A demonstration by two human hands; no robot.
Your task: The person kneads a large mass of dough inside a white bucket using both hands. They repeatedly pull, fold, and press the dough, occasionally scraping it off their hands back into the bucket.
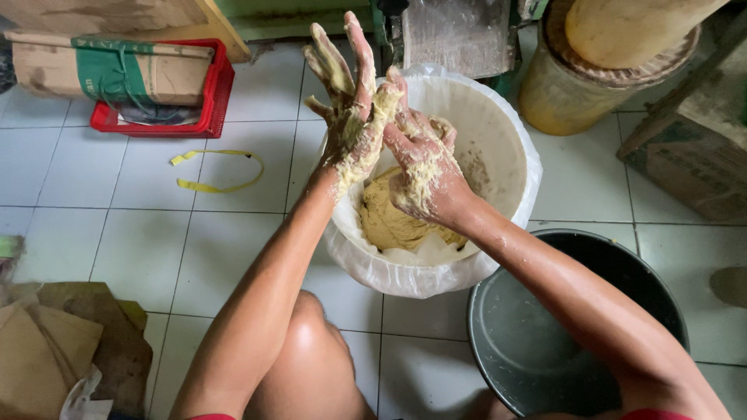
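As seen from the head camera, the only view, a person crouches on a white tiled floor [117, 233] over a white bucket [510, 167] lined with a thin plastic bag. A mound of yellowish dough [389, 222] lies in the bottom of the bucket, against the wall nearest the person, and nothing holds it.

Both hands are raised above the near rim and meet there. The left hand [350, 109] has its fingers spread and pointing upward, thickly coated with wet paste. The right hand [420, 167] presses against the left palm and wrist, fingers curled loosely, and appears to wipe or scrape the paste; it grips no separate object.

Judged by its look, the dough is soft, moist and very sticky, and fairly heavy for its bulk. It would tear rather than lift as one piece, so a hold is best taken from beneath, with both palms cupped under the mound. The bag lining is flimsy and likely to slip.

An empty dark metal basin [529, 342] stands just beside the bucket, toward the lower right. A red crate [210, 109] holding a cardboard package sits at the upper left, with a yellow strap [218, 175] lying on the floor near it. Cardboard scraps [54, 342] occupy the lower left corner.
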